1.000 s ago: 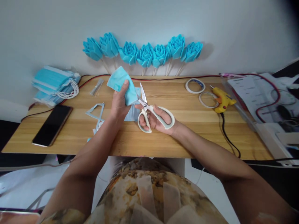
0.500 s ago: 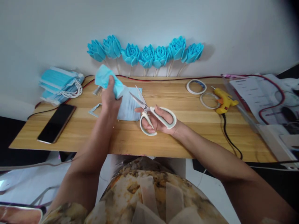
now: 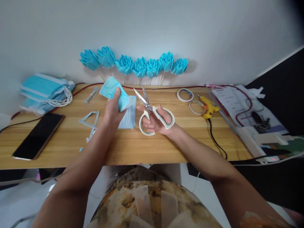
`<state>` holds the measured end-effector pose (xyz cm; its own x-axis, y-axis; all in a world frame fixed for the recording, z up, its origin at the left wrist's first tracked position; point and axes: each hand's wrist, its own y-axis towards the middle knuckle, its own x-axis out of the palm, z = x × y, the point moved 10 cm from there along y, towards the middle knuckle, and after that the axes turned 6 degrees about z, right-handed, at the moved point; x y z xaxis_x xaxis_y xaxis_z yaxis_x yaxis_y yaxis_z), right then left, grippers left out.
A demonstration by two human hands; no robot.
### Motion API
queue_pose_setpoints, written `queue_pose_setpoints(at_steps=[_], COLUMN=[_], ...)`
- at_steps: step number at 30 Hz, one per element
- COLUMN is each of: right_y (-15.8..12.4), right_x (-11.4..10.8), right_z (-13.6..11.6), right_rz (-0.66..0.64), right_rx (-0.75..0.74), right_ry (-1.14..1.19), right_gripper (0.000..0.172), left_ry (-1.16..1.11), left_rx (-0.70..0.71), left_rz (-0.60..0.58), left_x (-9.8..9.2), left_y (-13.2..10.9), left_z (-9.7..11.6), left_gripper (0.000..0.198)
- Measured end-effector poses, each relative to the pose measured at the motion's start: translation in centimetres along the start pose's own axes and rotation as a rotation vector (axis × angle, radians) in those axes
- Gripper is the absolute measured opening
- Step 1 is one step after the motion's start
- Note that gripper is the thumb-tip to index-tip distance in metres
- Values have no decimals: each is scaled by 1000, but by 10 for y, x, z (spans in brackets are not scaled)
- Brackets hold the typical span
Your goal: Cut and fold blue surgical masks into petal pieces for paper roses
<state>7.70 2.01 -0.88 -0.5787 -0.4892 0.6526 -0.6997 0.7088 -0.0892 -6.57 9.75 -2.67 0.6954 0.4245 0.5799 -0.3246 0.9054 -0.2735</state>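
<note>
A piece of light-blue mask fabric (image 3: 111,89) is gripped by my left hand (image 3: 113,107), thumb on top. My right hand (image 3: 158,122) has its fingers through the white handles of a pair of scissors (image 3: 147,106); the blades are parted and point up and left, apart from the fabric. Under and beside my left hand lies a flat pale-blue mask sheet (image 3: 129,115) on the wooden table (image 3: 147,148). Thin cut-off strips (image 3: 91,122) lie left of my left forearm, partly covered by it.
Several blue fabric flowers (image 3: 140,67) on sticks lean against the wall. At left are a stack of masks (image 3: 42,90) and a phone (image 3: 39,136). Rolls of tape (image 3: 185,95) and a yellow glue gun (image 3: 208,107) with a black cord lie at right, near papers (image 3: 229,99).
My view has shifted, so more of the table's left side and the cut strips show. The fabric has turned slightly in my left hand. The scissors' blades are slightly closer together.
</note>
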Motion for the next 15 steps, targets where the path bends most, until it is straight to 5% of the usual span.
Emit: queue_pose_setpoints(at_steps=[5,11,15], right_y=[-1,-24,-27], right_x=[-4,-44,-53], right_z=[-18,-87,-96], right_rz=[70,731,858], right_rx=[-176,-478,-499], right_ry=[-329,-1498,-1794], right_gripper=[78,82,82], left_ry=[40,31,25], left_rx=[-5,-12,-33], left_rz=[52,74,7], left_x=[-1,2,5], left_y=[-4,-8,-3], left_z=[2,1,-4], left_gripper=[39,44,48])
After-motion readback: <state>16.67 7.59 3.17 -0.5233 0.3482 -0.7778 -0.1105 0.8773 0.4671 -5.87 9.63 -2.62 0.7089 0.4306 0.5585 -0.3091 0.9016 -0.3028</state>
